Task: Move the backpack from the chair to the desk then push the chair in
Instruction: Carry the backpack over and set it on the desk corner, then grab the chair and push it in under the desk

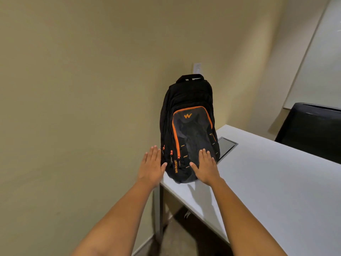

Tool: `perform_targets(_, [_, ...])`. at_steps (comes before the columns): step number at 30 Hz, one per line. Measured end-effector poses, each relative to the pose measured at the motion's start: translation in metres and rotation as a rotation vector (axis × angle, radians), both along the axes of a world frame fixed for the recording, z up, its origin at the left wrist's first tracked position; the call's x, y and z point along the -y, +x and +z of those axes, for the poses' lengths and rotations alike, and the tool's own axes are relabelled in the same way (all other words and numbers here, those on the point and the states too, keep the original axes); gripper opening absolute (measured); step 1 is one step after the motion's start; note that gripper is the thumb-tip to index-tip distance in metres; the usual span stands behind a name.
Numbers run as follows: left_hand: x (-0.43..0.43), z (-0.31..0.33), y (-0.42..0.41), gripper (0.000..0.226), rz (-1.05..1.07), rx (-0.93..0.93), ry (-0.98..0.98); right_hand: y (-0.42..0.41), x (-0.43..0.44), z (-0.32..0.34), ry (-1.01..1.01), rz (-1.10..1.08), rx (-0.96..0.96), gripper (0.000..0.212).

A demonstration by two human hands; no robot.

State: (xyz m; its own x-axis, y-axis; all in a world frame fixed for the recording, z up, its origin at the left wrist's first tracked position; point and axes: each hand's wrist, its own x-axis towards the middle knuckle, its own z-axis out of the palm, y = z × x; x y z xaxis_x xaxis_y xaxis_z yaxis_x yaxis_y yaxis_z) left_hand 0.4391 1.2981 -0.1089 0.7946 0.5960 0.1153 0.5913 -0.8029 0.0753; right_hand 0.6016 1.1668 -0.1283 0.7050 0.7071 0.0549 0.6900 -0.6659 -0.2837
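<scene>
A black backpack (pixel 188 126) with orange zips and an orange W logo stands upright on the left end of the white desk (pixel 273 182), its back against the beige wall. My left hand (pixel 152 166) is flat and open beside the bag's lower left side, thumb touching it. My right hand (pixel 205 167) lies flat with fingers spread on the bag's lower front pocket. Neither hand grips anything. A black chair (pixel 311 128) shows at the right, beyond the desk's far edge.
A grey cable hatch (pixel 226 146) is set in the desk top just right of the bag. The desk's metal leg (pixel 158 213) drops to dark carpet below the near corner. A white wall plate (pixel 197 68) sits above the bag.
</scene>
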Motion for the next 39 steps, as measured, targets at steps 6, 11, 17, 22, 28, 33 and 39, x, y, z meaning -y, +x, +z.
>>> perform_targets(6, [0.035,-0.011,-0.070,0.061,-0.025,-0.047,-0.024,-0.085,0.041,-0.005,-0.037,-0.041,-0.027,0.073])
perform_targets(11, [0.066,-0.017,-0.113,0.062,-0.012,-0.041,-0.044,-0.131,0.079,-0.003,-0.075,-0.056,-0.023,0.073])
perform_targets(17, [0.110,-0.022,-0.156,0.062,-0.010,-0.026,-0.056,-0.176,0.128,-0.009,-0.118,-0.058,-0.047,0.074])
perform_targets(22, [0.167,-0.030,-0.196,0.061,-0.005,-0.006,-0.067,-0.222,0.190,-0.018,-0.127,-0.050,-0.063,0.075])
perform_targets(28, [0.242,-0.038,-0.245,0.061,-0.047,-0.058,-0.076,-0.278,0.277,-0.023,-0.182,-0.061,-0.072,0.075])
perform_targets(33, [0.281,-0.035,-0.272,0.061,-0.097,-0.065,-0.076,-0.310,0.328,-0.019,-0.194,-0.106,-0.070,0.075])
perform_targets(39, [0.314,-0.031,-0.289,0.061,-0.179,-0.044,-0.068,-0.342,0.379,-0.014,-0.191,-0.202,-0.068,0.074])
